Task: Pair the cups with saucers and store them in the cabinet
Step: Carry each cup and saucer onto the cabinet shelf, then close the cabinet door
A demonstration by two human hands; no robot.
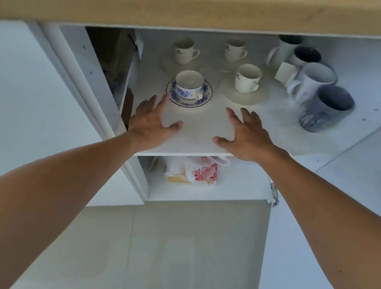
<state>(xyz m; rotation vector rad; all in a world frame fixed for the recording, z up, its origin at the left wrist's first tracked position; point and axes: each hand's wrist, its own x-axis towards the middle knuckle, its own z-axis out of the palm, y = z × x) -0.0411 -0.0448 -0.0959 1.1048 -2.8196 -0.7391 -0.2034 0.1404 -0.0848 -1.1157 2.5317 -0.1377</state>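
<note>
1. The left hand (152, 122) is lying flat with its fingers spread, palm down, on the front part of the white cabinet shelf (198, 135); it is gripping nothing.
2. The right hand (244, 136) is lying the same way just to the right, fingers straight and spread, thumb pointing inward toward the left hand, with a bare strip of shelf showing between them.
3. A blue-patterned cup (189, 85) is standing upright on a matching blue-rimmed saucer (206, 97), directly beyond the left hand. The left fingertips are reaching the saucer's near-left edge and may be touching it, though the view is too soft to be sure.
4. A plain white cup (247, 78) is sitting on a white saucer (243, 99) just beyond the right hand's fingertips, clearly apart from them.
5. Two more white cups, one at back left (185, 50) and one at back centre (234, 50), are standing deeper on the shelf, each on a pale saucer that is blending into the shelf.
6. At the right of the shelf, a grey mug (325, 109), a white mug (315, 79) and two further mugs (299, 52) are standing in a row running toward the back, well right of both hands.
7. On the shelf below, a white plastic bag with red print (202, 172) is lying under the hands.
</note>
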